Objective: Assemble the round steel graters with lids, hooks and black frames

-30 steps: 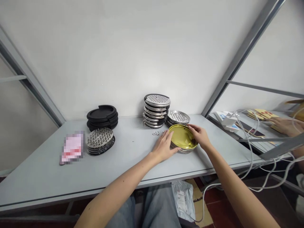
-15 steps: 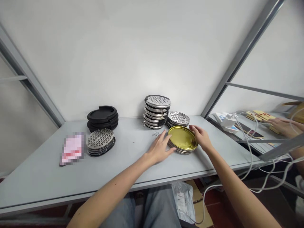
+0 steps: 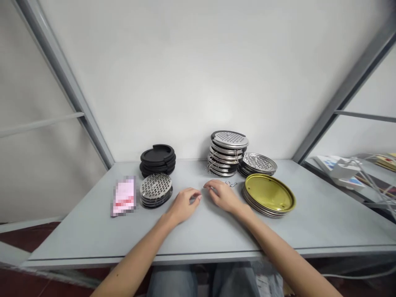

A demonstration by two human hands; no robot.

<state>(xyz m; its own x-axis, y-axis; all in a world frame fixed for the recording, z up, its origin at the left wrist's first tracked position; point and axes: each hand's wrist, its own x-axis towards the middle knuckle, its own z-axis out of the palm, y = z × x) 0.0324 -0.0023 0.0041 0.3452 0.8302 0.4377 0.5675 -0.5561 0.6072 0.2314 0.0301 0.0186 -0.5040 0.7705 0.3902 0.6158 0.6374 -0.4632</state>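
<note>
Discs (image 3: pixel 156 187) sit on desk (image 3: pixel 198 239), near your left hand (image 3: pixel 185 204); gold plate (image 3: pixel 269 192) near your right hand (image 3: pixel 225 196). Fingers (image 3: pixel 191 192) of both loosely curled, holding nothing. Discs look light, stiff, rough: take by rims. Plate likely slick; pinch edge.

Can't read the pink card (image 3: pixel 124 193) from here, it's all pixelated. Wire clips (image 3: pixel 231 184) too small to make out. Tall stack (image 3: pixel 229 139) hides part of the grater discs (image 3: pixel 260 162) behind. Bag (image 3: pixel 265 284) under the table (image 3: pixel 201 239): cut off, blurry. Same for the yellow pieces (image 3: pixel 387 160), far right.
</note>
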